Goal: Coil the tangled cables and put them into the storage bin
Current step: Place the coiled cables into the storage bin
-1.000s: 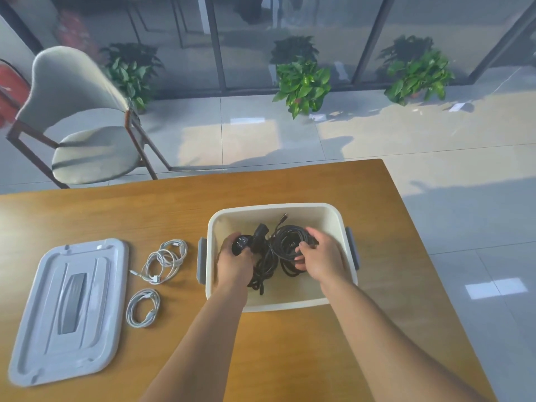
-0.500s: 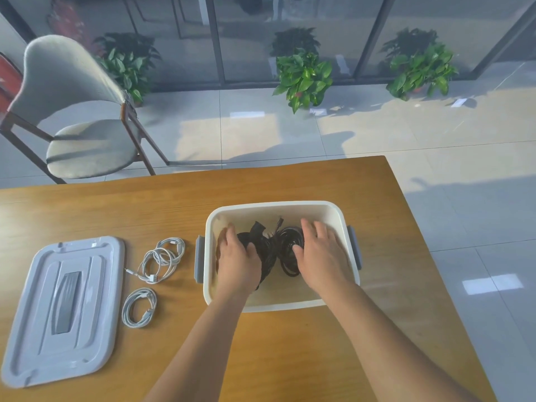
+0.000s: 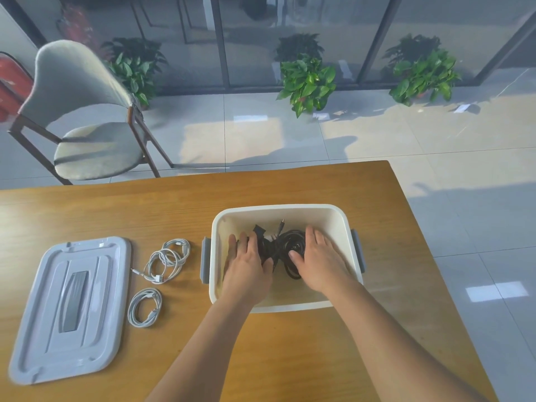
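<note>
Pressing down with flat, straight fingers, both hands sit inside the cream storage bin (image 3: 343,227) on top of the black cables (image 3: 282,248). The left hand (image 3: 246,264) covers the left part of the black bundle, and the right hand (image 3: 320,258) lies over its right part, thumb pointing inward toward the middle. Neither hand curls around anything; the fingers are extended and resting on the cables, so both hands are released rather than gripping. Between the two hands the dark loops and a couple of plug ends show (one thin connector sticks up toward the far wall of the bin). The bin stands on the wooden desk (image 3: 174,204), near its right edge, with a grey handle on each side.

Left of the bin, on the desk, lie two white cables: a looser, partly tangled white cable (image 3: 166,261) nearer the bin's left handle, and a smaller coiled white cable (image 3: 143,307) just in front of it. Further left, the grey lid (image 3: 71,309) lies flat on the desk, apart from the bin.

Beyond the desk, a padded chair (image 3: 84,117) stands on the tiled floor, and three potted plants (image 3: 307,79) line the glass wall.
</note>
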Available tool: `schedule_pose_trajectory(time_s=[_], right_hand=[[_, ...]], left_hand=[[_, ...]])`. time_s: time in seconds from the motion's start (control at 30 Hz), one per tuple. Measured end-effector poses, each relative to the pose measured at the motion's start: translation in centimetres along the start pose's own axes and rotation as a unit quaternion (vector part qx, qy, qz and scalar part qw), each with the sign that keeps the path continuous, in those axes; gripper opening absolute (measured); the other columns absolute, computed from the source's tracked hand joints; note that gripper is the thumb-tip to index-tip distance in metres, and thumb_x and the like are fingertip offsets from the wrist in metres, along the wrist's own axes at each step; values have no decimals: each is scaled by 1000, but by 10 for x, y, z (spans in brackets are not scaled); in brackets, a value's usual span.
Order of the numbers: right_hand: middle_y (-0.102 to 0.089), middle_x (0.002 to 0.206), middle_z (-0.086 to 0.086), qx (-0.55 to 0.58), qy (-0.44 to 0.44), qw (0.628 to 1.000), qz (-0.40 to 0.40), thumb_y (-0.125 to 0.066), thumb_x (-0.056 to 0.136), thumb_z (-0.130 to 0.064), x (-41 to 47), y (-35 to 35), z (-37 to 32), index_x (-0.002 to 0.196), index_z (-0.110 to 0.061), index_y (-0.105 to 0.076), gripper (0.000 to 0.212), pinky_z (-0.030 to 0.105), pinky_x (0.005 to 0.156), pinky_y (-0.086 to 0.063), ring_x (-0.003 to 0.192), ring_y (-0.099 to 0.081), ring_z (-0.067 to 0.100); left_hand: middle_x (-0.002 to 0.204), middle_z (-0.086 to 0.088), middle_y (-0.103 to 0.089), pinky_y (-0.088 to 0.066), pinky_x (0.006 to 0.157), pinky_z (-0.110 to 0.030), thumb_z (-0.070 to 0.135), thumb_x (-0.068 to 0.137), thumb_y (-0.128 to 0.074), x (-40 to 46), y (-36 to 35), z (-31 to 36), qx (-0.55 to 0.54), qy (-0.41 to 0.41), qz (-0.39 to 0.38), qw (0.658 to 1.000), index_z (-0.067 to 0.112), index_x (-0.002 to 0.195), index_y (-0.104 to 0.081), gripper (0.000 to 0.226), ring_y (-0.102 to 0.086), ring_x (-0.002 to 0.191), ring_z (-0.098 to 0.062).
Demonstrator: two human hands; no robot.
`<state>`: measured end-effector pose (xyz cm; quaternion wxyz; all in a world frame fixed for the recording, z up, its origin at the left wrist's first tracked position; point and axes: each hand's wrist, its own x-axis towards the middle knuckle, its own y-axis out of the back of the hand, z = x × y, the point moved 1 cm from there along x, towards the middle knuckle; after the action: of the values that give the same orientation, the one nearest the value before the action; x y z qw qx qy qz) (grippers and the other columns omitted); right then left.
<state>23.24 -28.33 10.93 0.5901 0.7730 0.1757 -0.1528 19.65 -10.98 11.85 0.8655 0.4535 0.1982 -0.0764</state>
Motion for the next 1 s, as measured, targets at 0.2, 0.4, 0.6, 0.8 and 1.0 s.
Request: schedule_pose_trajectory(time_s=[0.2, 0.4, 0.6, 0.8, 1.0], right_hand=[[-3, 175, 6, 20, 9, 999, 30, -37, 108, -54, -26, 17, -12, 166, -11, 3, 82, 37, 127, -17, 161, -8, 22], [-12, 174, 0, 44, 60, 995, 73, -42, 108, -50, -61, 26, -31, 166, -20, -12, 72, 38, 125, -23, 158, -18, 21], [-18, 172, -7, 63, 125, 984, 114, -46, 107, -51, -96, 21, -72, 164, -25, -23, 67, 35, 122, -24, 158, -18, 14], [-31, 166, -12, 104, 191, 969, 117, -50, 106, -48, -120, 0, -134, 158, -29, -36, 58, 31, 120, -27, 152, -27, 9], [-33, 163, -16, 121, 232, 962, 85, -51, 105, -44, -127, -36, -194, 156, -33, -41, 53, 30, 122, -30, 150, -31, 6]], left_hand=[[173, -4, -14, -12, 128, -39, 28, 109, -45, -20, 14, 7, -37, -54, 56, 996, 12, 165, -10, 68, 1, 161, -25], [169, -5, -26, -12, 129, -35, 26, 107, -49, -54, 34, 4, -48, -126, 124, 983, 11, 163, -23, 63, -12, 159, -24], [164, -7, -35, -20, 128, -43, 25, 106, -53, -94, 58, -20, -58, -152, 173, 971, 10, 160, -31, 61, -22, 156, -27], [159, -4, -43, -33, 121, -43, 27, 104, -57, -125, 81, -75, -104, -113, 222, 963, 15, 158, -38, 58, -36, 149, -24], [157, -3, -44, -34, 116, -35, 26, 102, -62, -143, 89, -149, -140, -27, 221, 965, 14, 157, -38, 61, -38, 147, -23]])
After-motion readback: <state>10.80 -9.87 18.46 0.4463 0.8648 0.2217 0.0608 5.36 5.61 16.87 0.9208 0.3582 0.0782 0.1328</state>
